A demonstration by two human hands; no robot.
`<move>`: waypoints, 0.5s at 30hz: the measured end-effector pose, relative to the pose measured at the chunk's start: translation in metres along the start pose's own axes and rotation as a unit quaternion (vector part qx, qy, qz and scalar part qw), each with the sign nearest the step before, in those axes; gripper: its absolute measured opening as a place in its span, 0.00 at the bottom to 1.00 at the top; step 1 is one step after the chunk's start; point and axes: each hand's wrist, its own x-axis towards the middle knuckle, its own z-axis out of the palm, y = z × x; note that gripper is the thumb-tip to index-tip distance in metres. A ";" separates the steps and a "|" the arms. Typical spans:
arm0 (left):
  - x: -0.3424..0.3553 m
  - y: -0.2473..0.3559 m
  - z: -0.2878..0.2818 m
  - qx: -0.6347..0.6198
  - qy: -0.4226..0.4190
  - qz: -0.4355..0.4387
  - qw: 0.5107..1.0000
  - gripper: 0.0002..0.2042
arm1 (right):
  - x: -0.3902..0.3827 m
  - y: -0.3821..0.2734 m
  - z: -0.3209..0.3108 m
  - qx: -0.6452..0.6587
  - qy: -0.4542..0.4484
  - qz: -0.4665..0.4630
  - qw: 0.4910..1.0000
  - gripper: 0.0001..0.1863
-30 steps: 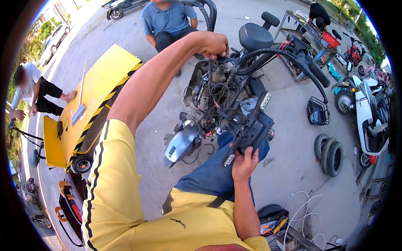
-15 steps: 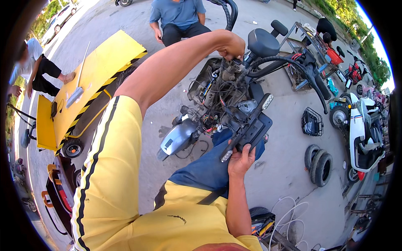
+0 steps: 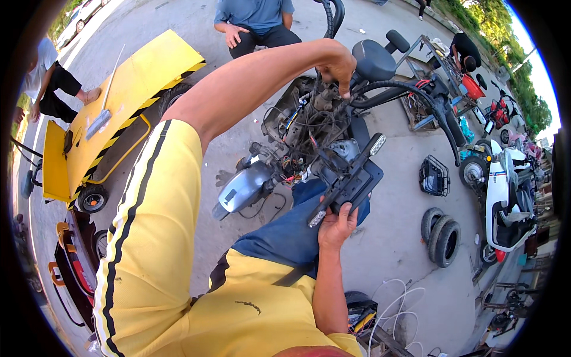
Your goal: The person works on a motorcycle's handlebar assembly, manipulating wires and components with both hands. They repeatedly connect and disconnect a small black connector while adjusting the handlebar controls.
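Note:
In front of me stands a partly stripped scooter (image 3: pixel 303 128), its frame, wiring and loose connectors bare. My left hand (image 3: pixel 338 66) reaches over to the frame below the black seat (image 3: pixel 373 60). Its fingers are curled, one pointing down; what they grip is hidden. My right hand (image 3: pixel 337 227) holds the lower edge of a black light bracket (image 3: pixel 357 181), thumb and fingers around it. A clear lamp (image 3: pixel 377 144) sits at the bracket's upper end and another at its lower end. The silver-grey fender (image 3: pixel 245 191) lies left of the wiring.
A yellow ramp-like platform (image 3: pixel 134 77) with a brush (image 3: pixel 99 124) on it stands at left. One person (image 3: pixel 256 24) sits ahead, another (image 3: pixel 50 83) at far left. Tyres (image 3: pixel 443 238), a black basket (image 3: pixel 434 176) and a white scooter (image 3: pixel 505 196) are at right.
My left hand has shifted slightly on the frame, one finger now pointing down. My right hand still holds the bracket. The seated person ahead has moved a hand to the knee.

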 end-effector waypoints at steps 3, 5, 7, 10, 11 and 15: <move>0.008 -0.006 -0.001 -0.011 0.007 0.027 1.000 0.25 | 0.002 0.002 -0.006 -0.010 0.001 0.003 1.000 0.21; 0.007 -0.004 -0.004 -0.008 -0.007 0.026 1.000 0.23 | 0.004 0.001 -0.009 -0.019 0.007 0.005 1.000 0.22; 0.007 -0.005 -0.005 -0.008 -0.014 0.024 1.000 0.22 | 0.003 0.000 -0.008 -0.026 0.012 0.009 1.000 0.22; 0.006 -0.006 -0.007 -0.014 -0.014 0.031 0.999 0.20 | 0.003 0.000 -0.005 -0.029 0.020 0.006 0.999 0.21; 0.003 -0.004 -0.007 -0.018 -0.012 0.039 0.999 0.19 | 0.003 0.000 -0.005 -0.029 0.020 0.004 0.999 0.21; 0.009 -0.015 -0.002 -0.093 0.000 0.065 0.994 0.15 | 0.001 0.001 0.001 -0.029 0.011 0.004 1.000 0.21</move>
